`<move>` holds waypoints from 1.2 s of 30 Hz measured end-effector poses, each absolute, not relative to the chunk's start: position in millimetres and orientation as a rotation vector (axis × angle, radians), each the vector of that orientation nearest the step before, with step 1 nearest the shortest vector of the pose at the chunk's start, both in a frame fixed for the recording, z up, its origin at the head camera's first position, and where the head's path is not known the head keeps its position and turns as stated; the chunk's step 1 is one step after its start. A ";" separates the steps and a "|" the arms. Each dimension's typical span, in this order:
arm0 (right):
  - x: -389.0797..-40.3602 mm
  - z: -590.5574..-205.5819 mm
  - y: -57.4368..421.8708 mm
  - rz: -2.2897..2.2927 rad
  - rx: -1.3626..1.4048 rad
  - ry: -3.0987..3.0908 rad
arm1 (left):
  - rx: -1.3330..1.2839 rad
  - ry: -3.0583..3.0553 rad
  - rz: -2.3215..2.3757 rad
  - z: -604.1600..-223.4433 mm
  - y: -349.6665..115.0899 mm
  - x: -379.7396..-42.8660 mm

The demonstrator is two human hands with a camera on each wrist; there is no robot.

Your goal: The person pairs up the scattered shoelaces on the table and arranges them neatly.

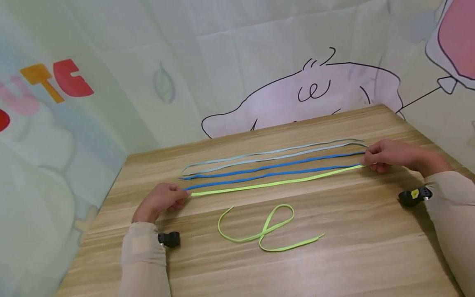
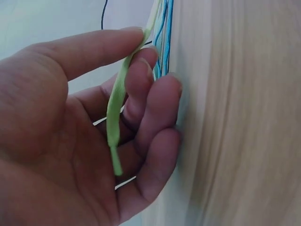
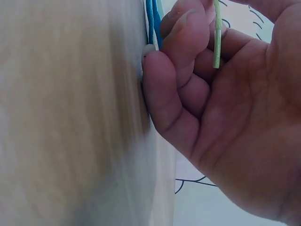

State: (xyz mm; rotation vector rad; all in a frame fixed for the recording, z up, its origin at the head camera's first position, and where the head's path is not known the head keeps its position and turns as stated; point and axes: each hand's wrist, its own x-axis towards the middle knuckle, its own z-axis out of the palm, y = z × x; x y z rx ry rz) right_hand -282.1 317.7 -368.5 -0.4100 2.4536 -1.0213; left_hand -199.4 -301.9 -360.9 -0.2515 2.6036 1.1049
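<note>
A yellow-green shoelace (image 1: 274,183) is stretched nearly straight across the wooden table, in front of two blue shoelaces. My left hand (image 1: 163,200) pinches its left end between thumb and fingers; the tipped end (image 2: 116,160) hangs over the palm in the left wrist view. At the other end my right hand (image 1: 389,156) pinches the lace, and its plastic tip (image 3: 217,49) sticks out in the right wrist view. The nearer blue shoelace (image 1: 267,176) runs just behind the held lace, with the farther blue shoelace (image 1: 267,166) beyond it.
Two pale blue-grey shoelaces, a nearer one (image 1: 274,158) and a farther one (image 1: 274,152), lie behind the blue ones. Another yellow-green shoelace (image 1: 241,239) lies loosely looped on the table (image 1: 200,264) between my forearms. A cartoon-printed wall sheet (image 1: 230,74) rises behind the table.
</note>
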 end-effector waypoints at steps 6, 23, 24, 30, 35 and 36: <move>-282.4 -369.1 315.5 -0.928 -0.395 2.485 | -0.253 2.608 1.071 -361.1 -302.8 -198.4; -279.8 -366.4 314.6 -0.888 -0.365 2.465 | -0.318 2.616 1.052 -361.4 -305.8 -195.6; -279.9 -366.1 314.7 -0.892 -0.354 2.454 | -0.313 2.615 1.051 -361.1 -305.9 -195.8; -279.3 -363.8 316.6 -0.899 -0.331 2.391 | -0.305 2.624 1.044 -360.4 -305.9 -196.4; -278.0 -361.5 317.5 -0.892 -0.337 2.383 | -0.312 2.634 1.036 -360.0 -306.6 -195.6; -277.9 -361.3 317.4 -0.887 -0.334 2.384 | -0.313 2.639 1.032 -359.8 -306.8 -195.6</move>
